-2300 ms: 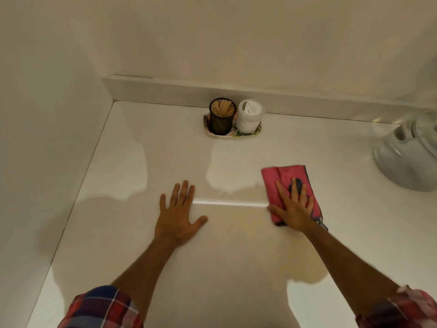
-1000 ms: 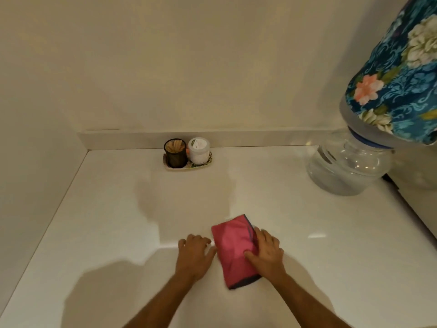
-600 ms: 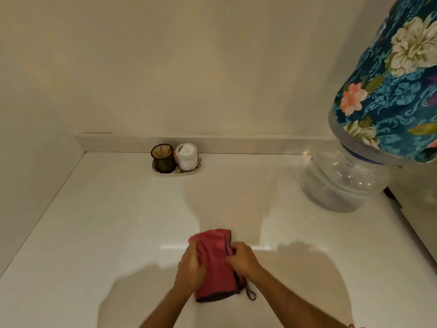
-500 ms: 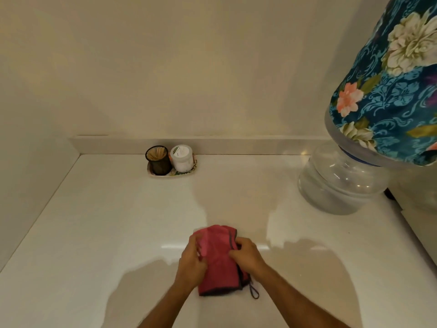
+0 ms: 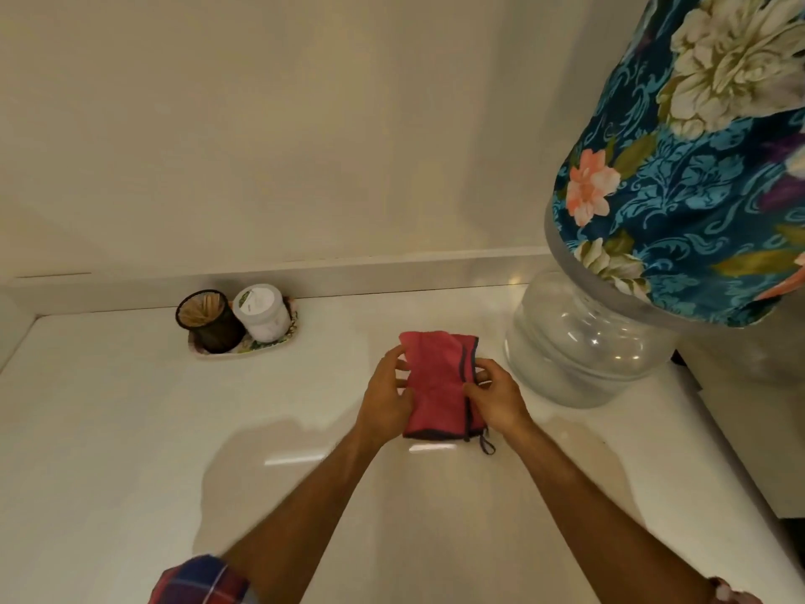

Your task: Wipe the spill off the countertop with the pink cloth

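The pink cloth (image 5: 435, 381), folded and edged in dark trim with a small loop at its lower right corner, is held between both hands above the white countertop (image 5: 130, 429). My left hand (image 5: 385, 396) grips its left edge. My right hand (image 5: 494, 396) grips its right edge at the dark seam. No spill is visible on the glossy surface; only shadows and light reflections show.
A small tray (image 5: 244, 344) at the back holds a dark cup of toothpicks (image 5: 209, 320) and a white jar (image 5: 261, 313). A large clear water bottle (image 5: 583, 346) under a floral cover (image 5: 688, 180) stands at the right. Walls close the back and left.
Earlier my right hand pressed the cloth flat on the counter. Both hands have since gathered it and lifted it, holding it folded between them farther back on the counter.
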